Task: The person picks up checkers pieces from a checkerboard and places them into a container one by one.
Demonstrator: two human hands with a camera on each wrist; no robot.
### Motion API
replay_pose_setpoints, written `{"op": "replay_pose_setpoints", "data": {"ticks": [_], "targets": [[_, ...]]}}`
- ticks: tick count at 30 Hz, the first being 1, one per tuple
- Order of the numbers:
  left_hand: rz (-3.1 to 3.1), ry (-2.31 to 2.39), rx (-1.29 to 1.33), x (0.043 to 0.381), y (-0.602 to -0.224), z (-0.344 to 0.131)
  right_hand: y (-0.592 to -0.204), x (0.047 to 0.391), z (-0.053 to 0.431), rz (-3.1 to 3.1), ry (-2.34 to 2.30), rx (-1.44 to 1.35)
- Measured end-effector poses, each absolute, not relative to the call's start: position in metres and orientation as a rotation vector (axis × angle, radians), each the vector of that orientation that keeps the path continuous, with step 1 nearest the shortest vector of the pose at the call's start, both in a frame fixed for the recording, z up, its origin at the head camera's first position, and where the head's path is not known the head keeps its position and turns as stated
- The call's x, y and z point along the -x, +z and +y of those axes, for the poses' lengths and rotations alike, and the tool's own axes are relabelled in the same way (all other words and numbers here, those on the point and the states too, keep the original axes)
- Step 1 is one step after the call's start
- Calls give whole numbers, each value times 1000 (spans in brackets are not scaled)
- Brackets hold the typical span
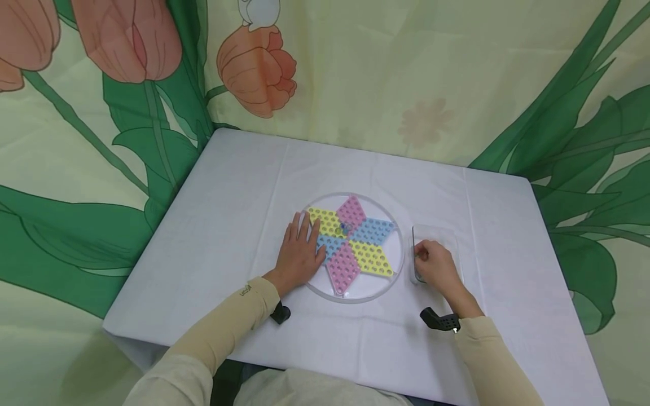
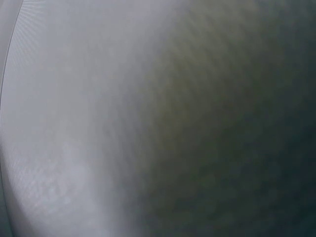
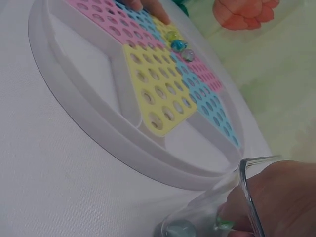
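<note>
A round white Chinese checkers board (image 1: 373, 286) carries a star of pink, yellow and blue holed sections. My left hand (image 1: 298, 254) rests with straight fingers over its left edge, on the yellow and blue sections. Near the star's middle sits a small cluster of glass marbles (image 3: 178, 46), green, blue and clear. Right of the board stands a clear plastic box (image 3: 245, 185), and my right hand (image 1: 435, 264) reaches into it with curled fingers. A bit of green marble (image 3: 225, 224) shows between those fingertips. Another pale marble (image 3: 178, 228) lies inside the box.
A white cloth covers the table (image 1: 213, 225), which backs onto a curtain (image 1: 376, 73) printed with flowers and leaves. The left wrist view is mostly blurred fabric. Black wrist cameras are strapped below both hands.
</note>
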State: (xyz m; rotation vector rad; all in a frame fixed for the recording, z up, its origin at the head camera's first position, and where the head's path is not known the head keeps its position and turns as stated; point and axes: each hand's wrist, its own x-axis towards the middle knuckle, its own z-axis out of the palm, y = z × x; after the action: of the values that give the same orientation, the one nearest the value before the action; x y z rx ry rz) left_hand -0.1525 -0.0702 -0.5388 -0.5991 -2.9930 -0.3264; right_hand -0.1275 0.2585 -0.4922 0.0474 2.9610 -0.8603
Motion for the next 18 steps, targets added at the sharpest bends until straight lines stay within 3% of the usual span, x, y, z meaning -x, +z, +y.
{"op": "replay_pose_setpoints", "data": {"ticks": [18], "targets": [[-3032, -311, 580, 153, -538, -70, -481, 132, 249, 3203, -1074, 20]]}}
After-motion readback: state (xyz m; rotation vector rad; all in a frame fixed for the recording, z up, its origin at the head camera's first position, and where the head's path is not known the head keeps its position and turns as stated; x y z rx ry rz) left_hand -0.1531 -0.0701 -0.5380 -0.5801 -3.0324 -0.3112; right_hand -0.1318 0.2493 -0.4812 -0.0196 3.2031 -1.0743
